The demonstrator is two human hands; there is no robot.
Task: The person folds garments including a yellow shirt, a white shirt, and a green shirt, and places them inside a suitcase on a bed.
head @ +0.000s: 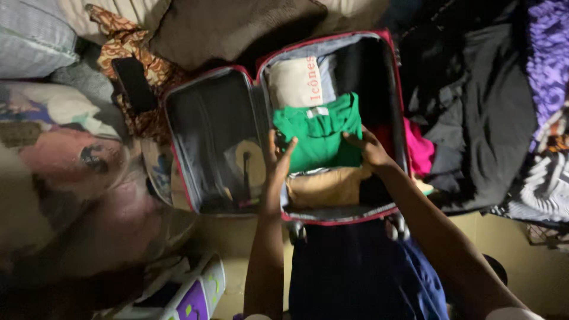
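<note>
A person's two bare hands settle a folded bright-green cotton T-shirt (320, 139) into the main compartment of an open, red-trimmed grey fabric suitcase (391, 77) lying flat on a bed. The left hand (277, 159) rests at the shirt's left edge, its fingers (288, 149) spread and pressing down on the cloth rather than pinching it. The right hand (368, 148) sits at the right edge, fingers curled onto the fabric; whether they grip a fold cannot be told in the dim light. The shirt lies squarely between the two hands, its long axis running away from the person toward a folded cream garment (294, 82) just beyond the collar. A folded tan garment (326, 186) lies on the near side, touching the shirt's hem. Both hands are equally close. The suitcase's dark lined lid (207, 136) lies open to the left; a bright pink cloth (419, 148) spills beside the right wall.
</note>
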